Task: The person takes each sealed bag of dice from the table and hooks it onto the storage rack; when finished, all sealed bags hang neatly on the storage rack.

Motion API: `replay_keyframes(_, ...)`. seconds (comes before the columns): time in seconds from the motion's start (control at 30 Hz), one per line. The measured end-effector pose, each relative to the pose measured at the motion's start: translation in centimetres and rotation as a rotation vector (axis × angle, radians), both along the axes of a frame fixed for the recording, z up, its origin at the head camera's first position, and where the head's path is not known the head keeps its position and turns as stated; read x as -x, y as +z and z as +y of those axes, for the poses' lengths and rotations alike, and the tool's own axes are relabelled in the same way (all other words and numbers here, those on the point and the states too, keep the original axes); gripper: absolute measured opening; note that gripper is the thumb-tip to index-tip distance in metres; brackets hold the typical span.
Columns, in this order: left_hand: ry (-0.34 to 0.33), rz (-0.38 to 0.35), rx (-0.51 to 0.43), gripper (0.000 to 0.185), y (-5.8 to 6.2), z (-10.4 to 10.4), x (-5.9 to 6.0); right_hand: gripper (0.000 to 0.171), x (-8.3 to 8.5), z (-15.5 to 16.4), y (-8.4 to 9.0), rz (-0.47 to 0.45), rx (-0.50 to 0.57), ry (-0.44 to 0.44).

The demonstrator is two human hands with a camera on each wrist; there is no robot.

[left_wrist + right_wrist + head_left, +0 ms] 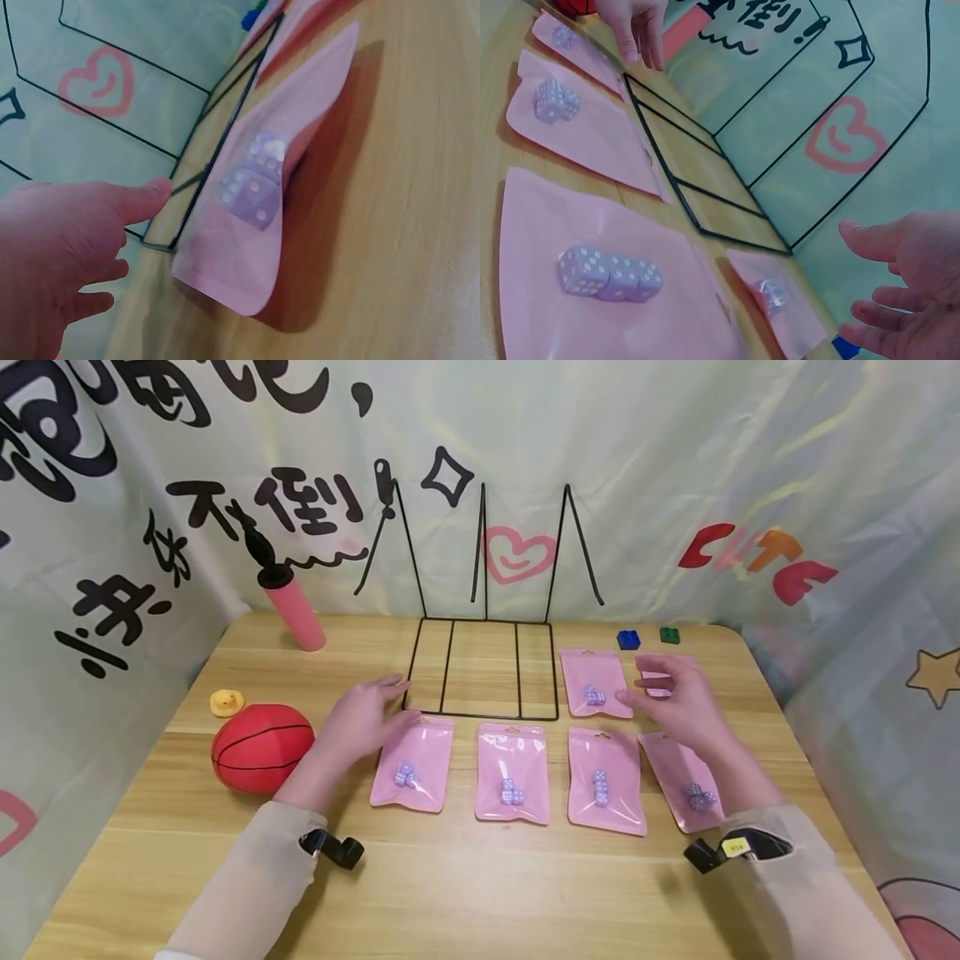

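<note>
**Pink pouches of dice laid out before an empty wire rack**

Both hands hover over a wooden counter point(465, 893) with their grip released, holding nothing. The left hand point(363, 714) rests its fingertips by the near-left corner of a black wire rack point(483, 668), just above the leftmost pink pouch point(413, 764). The right hand point(675, 697) floats over a far pouch point(595, 683), fingers loosely spread.

Four pouches lie in a near row, at least one more behind on the right, each showing lilac dice point(607, 274). None stands in the rack, so, judging by this, filing looks not yet begun.

Far left: a red ball point(261, 747), yellow duck point(226, 702) and pink pump point(294, 610). Printed fabric curtains the counter on three sides.
</note>
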State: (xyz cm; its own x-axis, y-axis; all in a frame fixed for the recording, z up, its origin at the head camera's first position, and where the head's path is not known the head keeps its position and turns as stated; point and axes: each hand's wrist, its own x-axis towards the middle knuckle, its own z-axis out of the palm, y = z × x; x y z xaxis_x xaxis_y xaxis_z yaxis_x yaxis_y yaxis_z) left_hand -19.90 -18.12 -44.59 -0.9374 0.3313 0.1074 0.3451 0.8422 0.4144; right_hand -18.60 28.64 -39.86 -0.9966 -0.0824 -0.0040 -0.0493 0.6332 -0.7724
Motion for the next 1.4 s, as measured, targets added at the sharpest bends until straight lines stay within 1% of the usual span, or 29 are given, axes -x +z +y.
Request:
replay_keyframes(0.13, 0.029, -0.046, -0.004, 0.061, -0.6, 0.1, 0.6, 0.070, 0.7, 0.2, -0.9, -0.020, 0.022, 0.005)
replay_keyframes(0.27, 0.051, -0.067, 0.008, 0.060, -1.1, 0.0, 1.0, 0.066, 1.4, 0.2, -1.6, -0.019, 0.042, 0.005)
replay_keyframes(0.4, 0.061, -0.075, 0.018, 0.058, -1.5, 0.1, 1.3, 0.063, 1.9, 0.4, -1.9, -0.034, 0.017, -0.013)
replay_keyframes(0.63, 0.069, -0.094, 0.037, 0.057, -1.8, 0.2, 1.5, 0.060, 2.7, 0.6, -2.7, -0.086, -0.095, -0.041)
replay_keyframes(0.77, 0.071, -0.108, 0.044, 0.057, -1.9, 0.2, 1.5, 0.060, 3.2, 0.4, -2.9, -0.121, -0.127, -0.055)
replay_keyframes(0.87, 0.070, -0.109, 0.045, 0.056, -1.9, 0.2, 1.7, 0.059, 3.6, 0.2, -3.2, -0.142, -0.133, -0.070)
replay_keyframes(1.07, 0.065, -0.107, 0.041, 0.052, -1.9, 0.0, 1.8, 0.052, 4.5, -0.3, -3.7, -0.196, -0.146, -0.102)
replay_keyframes(1.2, 0.064, -0.107, 0.039, 0.050, -2.0, -0.1, 1.8, 0.057, 5.0, -0.4, -4.2, -0.207, -0.157, -0.121)
replay_keyframes(1.3, 0.063, -0.109, 0.045, 0.050, -2.1, 0.0, 1.9, 0.062, 5.3, -0.6, -4.3, -0.231, -0.150, -0.154)
replay_keyframes(1.4, 0.063, -0.114, 0.043, 0.050, -2.0, 0.0, 2.0, 0.062, 5.5, -0.7, -4.5, -0.260, -0.148, -0.171)
